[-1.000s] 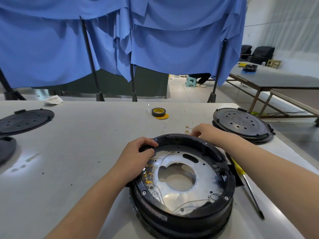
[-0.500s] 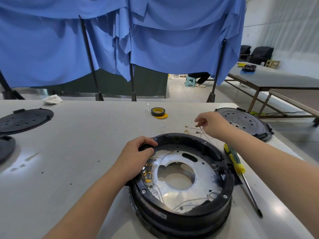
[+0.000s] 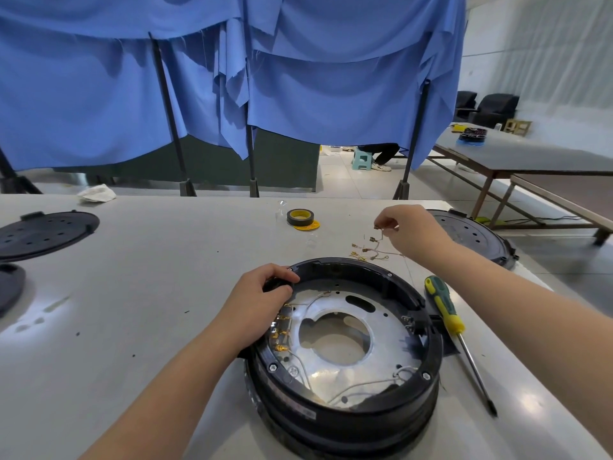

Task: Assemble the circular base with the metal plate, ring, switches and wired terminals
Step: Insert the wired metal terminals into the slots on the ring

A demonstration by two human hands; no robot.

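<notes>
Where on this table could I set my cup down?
Between the perforated black lid and the circular base lies bare table. Crowded: around the tape roll, loose wired terminals and screwdriver.

Glossy black plastic base (image 3: 345, 406), dull silvery metal plate (image 3: 381, 330), smooth table (image 3: 139, 293)

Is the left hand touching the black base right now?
Touching. The head view shows the left hand gripping the circular base at its upper-left rim, fingers curled over the edge with no gap.

Both forearms bare to the frame edge, left hand (image 3: 262, 303) and right hand (image 3: 411, 232) ungloved.
</notes>
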